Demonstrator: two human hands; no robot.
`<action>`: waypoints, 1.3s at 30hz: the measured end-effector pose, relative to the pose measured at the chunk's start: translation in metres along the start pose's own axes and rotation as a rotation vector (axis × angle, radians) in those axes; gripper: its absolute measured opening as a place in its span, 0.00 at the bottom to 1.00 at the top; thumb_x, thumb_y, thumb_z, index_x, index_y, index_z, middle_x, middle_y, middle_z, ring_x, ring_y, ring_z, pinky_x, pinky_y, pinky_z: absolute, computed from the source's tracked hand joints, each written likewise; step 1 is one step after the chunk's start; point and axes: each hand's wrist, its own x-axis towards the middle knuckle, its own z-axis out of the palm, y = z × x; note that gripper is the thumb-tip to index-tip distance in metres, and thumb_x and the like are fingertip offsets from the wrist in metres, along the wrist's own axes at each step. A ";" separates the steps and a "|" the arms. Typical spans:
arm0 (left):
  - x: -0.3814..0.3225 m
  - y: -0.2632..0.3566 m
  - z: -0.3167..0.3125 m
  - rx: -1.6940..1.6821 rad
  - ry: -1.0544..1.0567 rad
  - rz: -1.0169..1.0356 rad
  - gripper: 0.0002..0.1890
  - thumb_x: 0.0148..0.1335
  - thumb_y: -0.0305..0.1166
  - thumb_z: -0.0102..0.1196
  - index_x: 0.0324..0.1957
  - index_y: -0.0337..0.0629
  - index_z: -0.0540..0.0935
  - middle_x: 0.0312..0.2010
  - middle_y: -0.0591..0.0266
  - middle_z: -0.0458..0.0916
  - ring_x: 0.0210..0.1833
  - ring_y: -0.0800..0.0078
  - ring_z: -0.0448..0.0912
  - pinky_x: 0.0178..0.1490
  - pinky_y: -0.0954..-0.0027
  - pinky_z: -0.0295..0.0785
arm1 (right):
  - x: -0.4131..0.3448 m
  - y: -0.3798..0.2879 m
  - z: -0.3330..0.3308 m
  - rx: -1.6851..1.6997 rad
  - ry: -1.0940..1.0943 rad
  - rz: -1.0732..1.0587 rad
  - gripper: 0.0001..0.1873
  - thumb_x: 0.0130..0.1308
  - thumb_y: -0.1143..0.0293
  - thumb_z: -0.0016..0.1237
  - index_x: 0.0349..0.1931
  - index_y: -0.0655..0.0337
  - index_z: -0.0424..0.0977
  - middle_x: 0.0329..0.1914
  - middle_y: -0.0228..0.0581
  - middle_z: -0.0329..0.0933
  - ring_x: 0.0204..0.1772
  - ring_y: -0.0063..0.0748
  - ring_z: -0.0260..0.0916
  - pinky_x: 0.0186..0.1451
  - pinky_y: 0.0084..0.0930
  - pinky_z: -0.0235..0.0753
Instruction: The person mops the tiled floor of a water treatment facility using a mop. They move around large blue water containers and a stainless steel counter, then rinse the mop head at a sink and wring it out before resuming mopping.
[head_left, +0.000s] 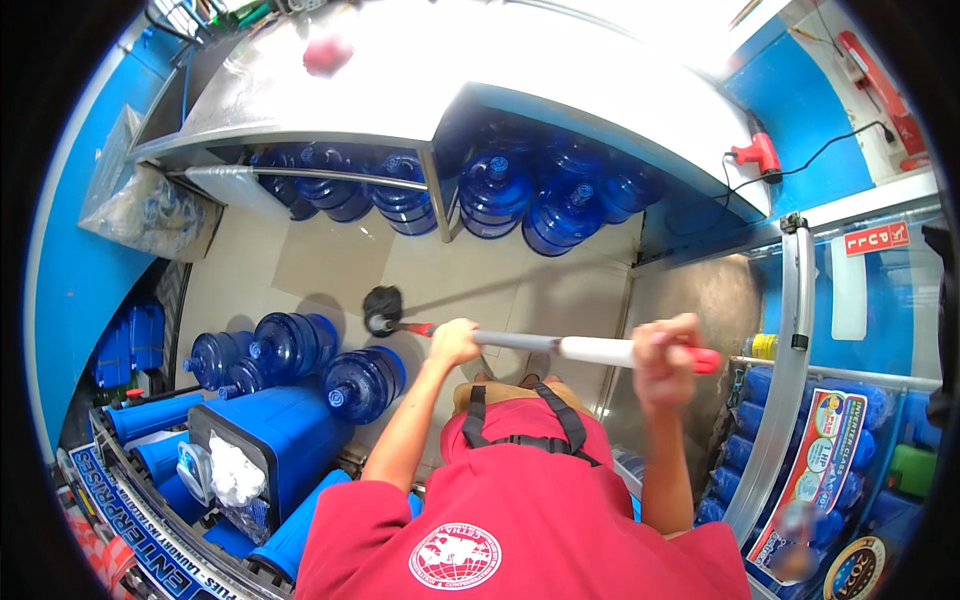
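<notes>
Both my hands are on a long-handled cleaning tool, probably a mop, with a grey and white pole (525, 342) slanting across in front of me. My left hand (454, 341) grips the pole near its red lower joint. Around the white upper section, just short of the red end cap (705, 361), my right hand (666, 360) is closed and blurred by motion. The dark, rounded tool head (383, 306) rests on the beige tiled floor (450, 277), ahead of me and to the left. Its exact material is too blurred to tell.
Several blue water jugs (564, 214) stand beneath a metal counter (300, 127). More jugs (365, 384) lie on the floor at left, beside a blue container (277, 442). A glass door (847, 300) edges the right; a red heat gun (759, 156) lies on the counter.
</notes>
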 end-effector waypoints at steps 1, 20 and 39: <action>-0.007 -0.019 -0.002 0.026 -0.015 -0.052 0.10 0.46 0.36 0.53 0.28 0.46 0.84 0.33 0.49 0.83 0.40 0.49 0.80 0.45 0.52 0.76 | -0.007 0.015 0.005 0.017 -0.016 0.035 0.05 0.59 0.76 0.39 0.33 0.67 0.68 0.13 0.28 0.59 0.16 0.19 0.53 0.20 0.18 0.55; 0.019 0.189 0.004 0.083 -0.488 0.474 0.10 0.45 0.39 0.60 0.28 0.46 0.85 0.28 0.53 0.83 0.37 0.53 0.81 0.41 0.56 0.76 | -0.024 -0.173 0.005 -0.332 -0.325 -0.238 0.09 0.45 0.81 0.49 0.29 0.73 0.78 0.14 0.34 0.65 0.13 0.25 0.62 0.13 0.21 0.60; 0.131 0.305 0.087 0.118 -0.209 0.389 0.44 0.53 0.38 0.59 0.69 0.33 0.53 0.68 0.41 0.58 0.67 0.49 0.65 0.65 0.58 0.67 | -0.061 -0.095 -0.134 -0.844 -0.255 -0.452 0.10 0.37 0.76 0.56 0.22 0.61 0.69 0.17 0.35 0.64 0.18 0.35 0.65 0.19 0.31 0.63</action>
